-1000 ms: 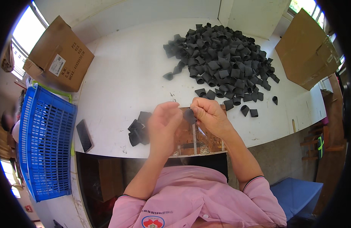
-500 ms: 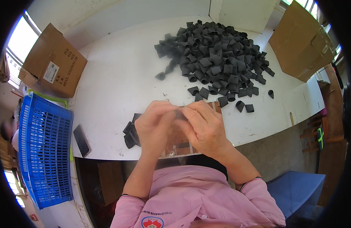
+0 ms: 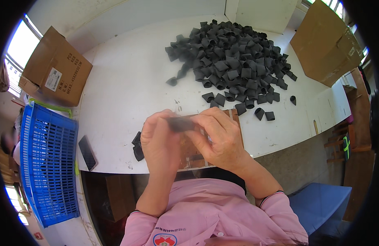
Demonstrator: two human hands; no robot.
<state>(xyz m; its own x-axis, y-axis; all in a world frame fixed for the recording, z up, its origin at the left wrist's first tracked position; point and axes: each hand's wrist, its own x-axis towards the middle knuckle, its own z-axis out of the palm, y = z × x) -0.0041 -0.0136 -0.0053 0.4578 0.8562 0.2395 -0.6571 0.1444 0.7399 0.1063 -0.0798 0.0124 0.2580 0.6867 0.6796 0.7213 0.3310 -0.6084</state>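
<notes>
Between my two hands is a black fabric sleeve (image 3: 181,124), slightly blurred. My left hand (image 3: 158,133) pinches its left end, while my right hand (image 3: 220,133) grips its right end with thumb and forefinger. Both hands are above a brown board (image 3: 191,158) with strips of clear tape, at the table's near edge. Partly hidden behind my left hand lie a few more black sleeves (image 3: 138,148). Beyond my hands rises a large heap of similar black sleeves (image 3: 234,61), many showing open ends.
A phone (image 3: 87,152) lies at the table's left, beside a blue plastic basket (image 3: 50,164). Cardboard boxes stand at back left (image 3: 58,69) and back right (image 3: 325,45). One loose sleeve (image 3: 293,100) lies right of the heap. A blue stool (image 3: 320,203) is at lower right.
My left hand has shifted slightly left, away from my right hand. The black sleeve, mostly hidden by my fingers before, now shows stretched between them.
</notes>
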